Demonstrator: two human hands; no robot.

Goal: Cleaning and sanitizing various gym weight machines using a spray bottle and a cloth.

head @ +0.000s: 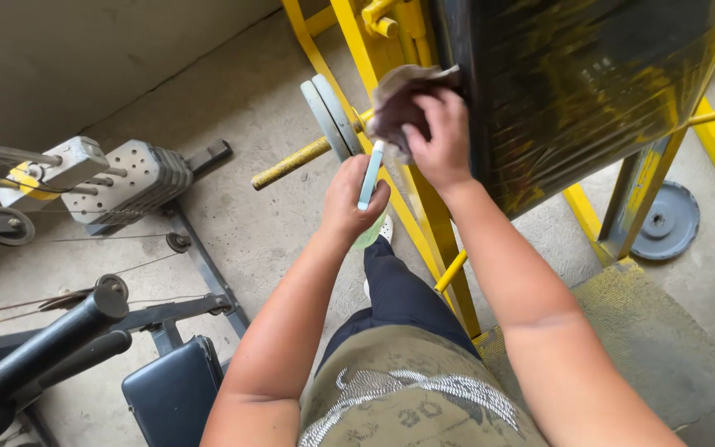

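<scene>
The crumpled brownish cloth (399, 103) is being pressed against the edge of the black padded panel (573, 91), and the right hand (440, 136) is bunching it there, fingers curled tight over the fabric with the knuckles facing up. Just below and to the left of that hand, the left hand (349, 199) is wrapping closed around a spray bottle (371, 175), its pale blue-white top sticking up between thumb and fingers and a bit of greenish body showing beneath the palm; the nozzle end is nearly touching the cloth. Behind both hands the yellow metal frame (424, 207) is running down toward the floor, and just left of the cloth a grey weight plate (331, 116) is sitting on a yellow bar. Well off to the left of the left hand, a grey weight stack (138, 178) and cables are lying on the concrete, while far to the right of the right hand a dark round plate (665, 222) is resting flat.
</scene>
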